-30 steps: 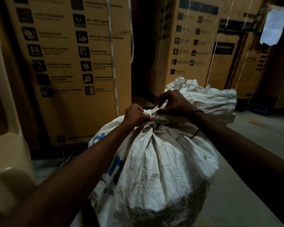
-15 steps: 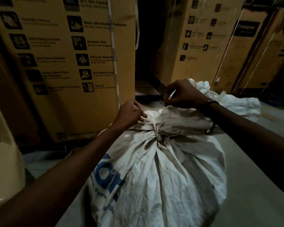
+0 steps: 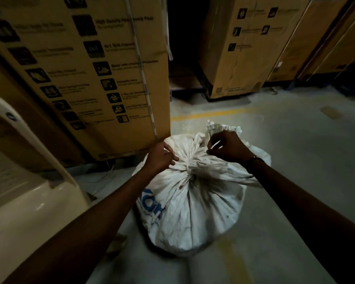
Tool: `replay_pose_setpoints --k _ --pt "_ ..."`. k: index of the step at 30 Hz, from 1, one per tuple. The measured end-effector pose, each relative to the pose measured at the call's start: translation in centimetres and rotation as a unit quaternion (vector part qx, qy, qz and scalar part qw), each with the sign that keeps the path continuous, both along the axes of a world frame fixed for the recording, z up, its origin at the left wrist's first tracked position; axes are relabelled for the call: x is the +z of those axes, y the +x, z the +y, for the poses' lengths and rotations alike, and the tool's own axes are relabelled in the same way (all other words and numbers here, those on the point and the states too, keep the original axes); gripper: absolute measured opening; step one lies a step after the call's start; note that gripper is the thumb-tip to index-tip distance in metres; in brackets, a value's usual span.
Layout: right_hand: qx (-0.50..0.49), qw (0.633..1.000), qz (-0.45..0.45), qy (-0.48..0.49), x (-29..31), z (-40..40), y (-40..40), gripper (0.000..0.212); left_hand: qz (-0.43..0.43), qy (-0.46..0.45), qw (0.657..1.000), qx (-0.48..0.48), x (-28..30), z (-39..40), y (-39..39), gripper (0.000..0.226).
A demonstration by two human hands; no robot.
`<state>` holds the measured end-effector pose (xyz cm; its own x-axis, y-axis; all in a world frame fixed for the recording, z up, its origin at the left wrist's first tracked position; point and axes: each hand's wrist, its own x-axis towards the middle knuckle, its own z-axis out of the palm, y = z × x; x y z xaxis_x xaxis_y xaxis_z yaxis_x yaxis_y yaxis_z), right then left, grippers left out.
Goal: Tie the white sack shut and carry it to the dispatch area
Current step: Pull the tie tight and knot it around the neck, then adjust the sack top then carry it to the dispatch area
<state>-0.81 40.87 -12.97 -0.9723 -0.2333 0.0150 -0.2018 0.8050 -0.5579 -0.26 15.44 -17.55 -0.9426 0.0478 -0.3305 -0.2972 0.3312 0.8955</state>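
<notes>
The crumpled white woven sack (image 3: pixel 193 201) with blue print stands on the grey concrete floor (image 3: pixel 295 160), just beside a tall brown cardboard box (image 3: pixel 111 78). Its neck is gathered and bound by a thin white plastic strip (image 3: pixel 186 168). The left hand (image 3: pixel 159 158) and the right hand (image 3: pixel 230 147) each pinch one strip end with curled fingers.

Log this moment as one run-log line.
stage: tying | sack: on floor, neck cinched | left hand: grips neck | right hand: pinches tie | carry: not begun
</notes>
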Motion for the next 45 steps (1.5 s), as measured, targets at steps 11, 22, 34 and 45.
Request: replay_pose_setpoints --k 11,22,34,45 --pt "-0.107 0.988 -0.115 -0.004 16.8 0.2 7.8 0.008 -0.107 -0.024 0.994 0.005 19.4 -2.5 5.9 0.020" --pt "-0.188 0.969 -0.159 -0.034 20.5 3.3 12.9 0.015 -0.137 -0.016 0.990 0.023 25.0 -1.6 7.3 0.018" --pt "-0.178 0.966 -0.189 0.001 11.7 9.9 4.0 0.059 -0.185 0.014 0.978 0.093 19.8 7.0 3.2 0.019" --pt "-0.189 0.922 -0.337 -0.007 -0.9 12.3 -3.5 0.074 -0.175 0.044 0.981 0.076 9.9 11.5 -2.3 0.012"
